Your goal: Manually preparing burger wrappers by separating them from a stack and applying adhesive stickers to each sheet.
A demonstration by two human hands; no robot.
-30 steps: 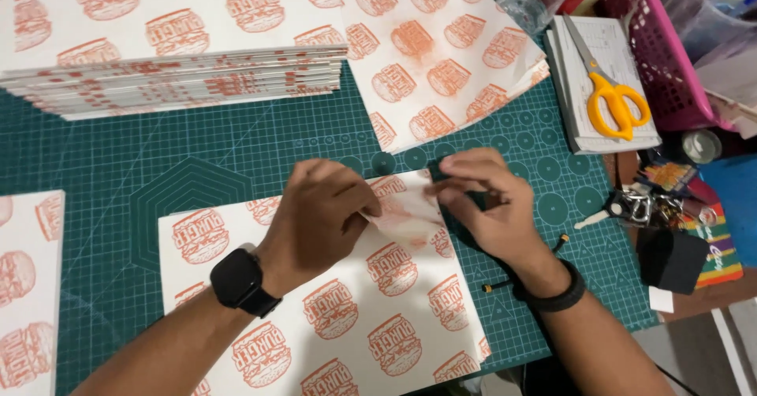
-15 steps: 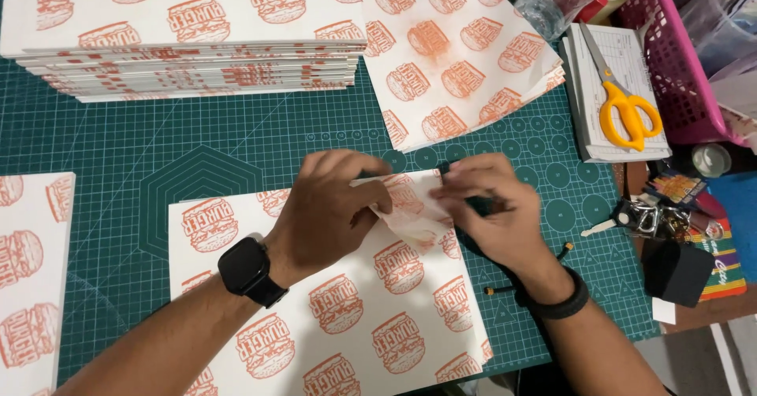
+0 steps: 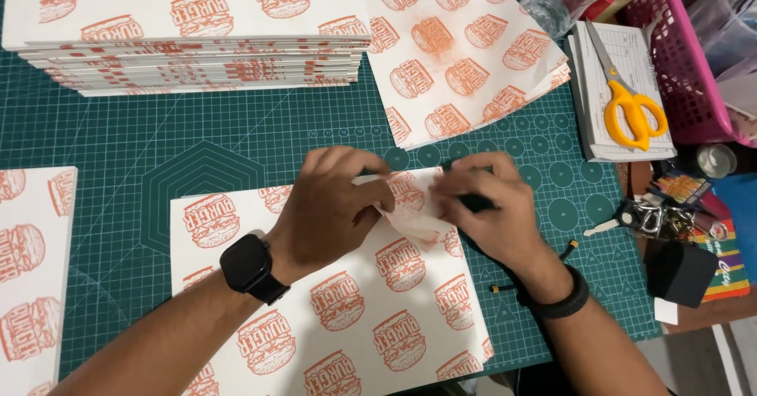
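A white paper sheet (image 3: 347,309) printed with orange burger pictures lies on the green cutting mat (image 3: 197,144) in front of me. Its far right corner (image 3: 410,211) is folded up and over. My left hand (image 3: 331,207), with a black watch on the wrist, pinches that folded corner from the left. My right hand (image 3: 493,211), wearing a black wristband, presses the fold from the right and grips a small black tool (image 3: 473,200), mostly hidden under the fingers.
A tall stack of the same printed sheets (image 3: 197,41) stands at the back left, loose sheets (image 3: 457,49) at the back centre and another sheet (image 3: 31,270) at the left edge. Yellow-handled scissors (image 3: 627,108) lie on a notepad beside a pink basket (image 3: 686,57). Keys (image 3: 654,216) lie right.
The folded corner has been lifted and turned further over between my hands. Both hands stay at the sheet's far right corner; the view has shifted slightly.
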